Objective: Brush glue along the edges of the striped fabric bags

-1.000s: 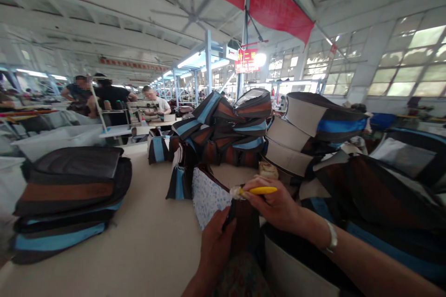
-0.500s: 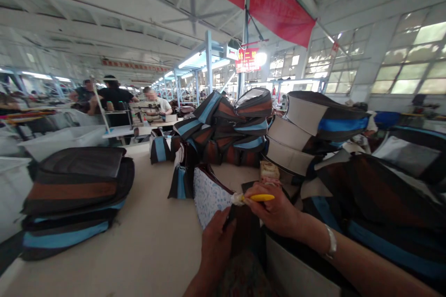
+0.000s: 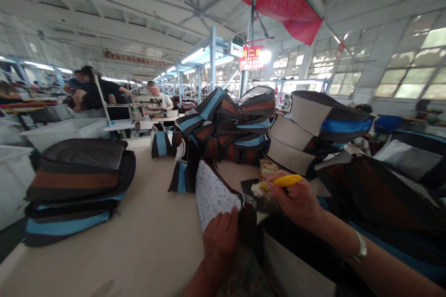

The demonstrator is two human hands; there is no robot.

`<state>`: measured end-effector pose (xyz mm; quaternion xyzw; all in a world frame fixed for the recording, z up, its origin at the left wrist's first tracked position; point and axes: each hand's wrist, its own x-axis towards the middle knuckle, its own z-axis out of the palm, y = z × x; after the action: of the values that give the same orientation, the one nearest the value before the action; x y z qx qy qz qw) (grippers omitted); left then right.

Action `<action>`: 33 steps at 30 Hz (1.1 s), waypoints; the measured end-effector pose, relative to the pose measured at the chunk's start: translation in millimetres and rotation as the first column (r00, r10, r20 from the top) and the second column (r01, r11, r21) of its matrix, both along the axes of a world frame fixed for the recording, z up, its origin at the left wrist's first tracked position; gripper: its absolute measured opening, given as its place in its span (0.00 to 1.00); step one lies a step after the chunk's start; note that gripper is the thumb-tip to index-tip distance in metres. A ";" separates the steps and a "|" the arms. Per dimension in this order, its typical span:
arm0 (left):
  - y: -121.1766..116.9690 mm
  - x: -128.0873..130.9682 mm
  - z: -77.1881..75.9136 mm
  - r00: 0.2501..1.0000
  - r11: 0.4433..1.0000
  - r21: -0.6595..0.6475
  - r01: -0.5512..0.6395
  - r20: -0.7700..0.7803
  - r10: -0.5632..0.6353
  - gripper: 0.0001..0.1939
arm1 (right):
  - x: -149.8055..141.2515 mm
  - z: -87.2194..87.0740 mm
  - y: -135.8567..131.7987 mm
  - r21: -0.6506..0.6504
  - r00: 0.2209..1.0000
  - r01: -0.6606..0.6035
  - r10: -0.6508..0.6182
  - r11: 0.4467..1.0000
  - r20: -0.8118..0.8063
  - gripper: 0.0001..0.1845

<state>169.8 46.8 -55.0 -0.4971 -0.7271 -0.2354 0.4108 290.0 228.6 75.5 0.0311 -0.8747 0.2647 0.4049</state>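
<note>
My right hand [image 3: 298,202] is closed around the yellow handle of a brush [image 3: 287,180]. Its pale, clotted bristles are over a dark flat pad [image 3: 248,187] smeared with whitish stuff; whether they touch it I cannot tell. My left hand [image 3: 221,236] grips the near edge of a bag piece [image 3: 216,195] with blue-and-white patterned lining and dark outer fabric. This piece stands on edge on the pale table [image 3: 153,222]. Just behind the pad sits a small yellowish block-like container [image 3: 269,167], partly hidden by my right hand.
Brown, black and blue bag pieces [image 3: 230,125] are heaped at the back. Another stack [image 3: 76,185] lies at left. Large beige-and-black pieces [image 3: 296,130] crowd the right side. White bins [image 3: 69,132] stand beyond the table's left edge, and co-workers [image 3: 158,97] are farther back.
My right hand has moved the brush right, off the lined piece's edge and over to the dark pad. My left hand still grips the piece, now with its fingers over the lining.
</note>
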 end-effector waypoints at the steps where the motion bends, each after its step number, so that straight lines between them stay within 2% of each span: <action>1: 1.5 1.9 1.2 1.000 1.000 -0.017 -0.010 -0.014 0.010 0.16 | -1.8 4.8 -6.1 0.003 1.000 -0.022 0.022 1.000 0.009 0.07; 3: 4.8 5.6 3.1 0.999 0.999 -0.042 -0.028 -0.021 0.027 0.16 | -7.7 11.2 -17.8 0.078 0.996 -0.075 0.072 0.994 0.047 0.08; 5: 7.7 8.2 4.2 0.999 0.997 -0.067 -0.048 -0.026 0.046 0.15 | -15.2 13.3 -24.1 0.215 0.988 -0.121 0.097 0.969 0.116 0.09; 8: 10.9 9.2 5.4 0.999 0.995 -0.086 -0.050 -0.013 0.049 0.14 | -23.7 12.7 -21.6 0.349 0.982 -0.138 0.083 0.927 0.169 0.10; 12: 12.7 9.4 6.9 0.999 0.994 -0.095 -0.051 0.005 0.052 0.13 | -27.8 11.1 -13.9 0.338 0.986 -0.118 0.071 0.934 0.148 0.08; 15: 12.6 10.5 7.4 0.999 0.994 -0.102 -0.047 0.019 0.050 0.13 | -31.9 7.9 -13.1 0.379 0.981 -0.153 0.095 0.912 0.168 0.09; 20: 12.7 11.0 8.5 0.998 0.994 -0.105 -0.036 0.052 0.041 0.14 | -39.3 4.5 -16.3 0.410 0.987 -0.121 0.064 0.904 0.150 0.09; 25: 15.2 12.8 10.4 0.995 0.997 -0.076 0.004 0.102 0.004 0.13 | -49.7 1.2 -17.0 0.476 0.986 -0.134 0.071 0.869 0.148 0.11; 28: 8.2 10.6 7.7 0.990 0.997 -0.041 0.063 0.127 -0.057 0.15 | -51.5 4.8 -12.0 0.445 0.997 -0.060 0.034 0.893 0.066 0.10; 30: -5.6 3.5 3.8 0.982 0.993 -0.015 0.120 0.150 -0.117 0.15 | -46.1 11.1 -9.8 0.393 1.000 0.001 0.004 0.919 -0.012 0.09; 33: -40.6 -16.6 -1.9 0.964 0.990 0.038 0.132 0.226 -0.137 0.14 | -30.0 19.5 -11.5 0.207 0.992 0.069 -0.046 0.976 -0.114 0.10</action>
<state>153.2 6.2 -56.9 -0.5104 -0.7313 -0.3265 0.3132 260.0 217.2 94.9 0.0627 -0.8751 0.1567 0.4535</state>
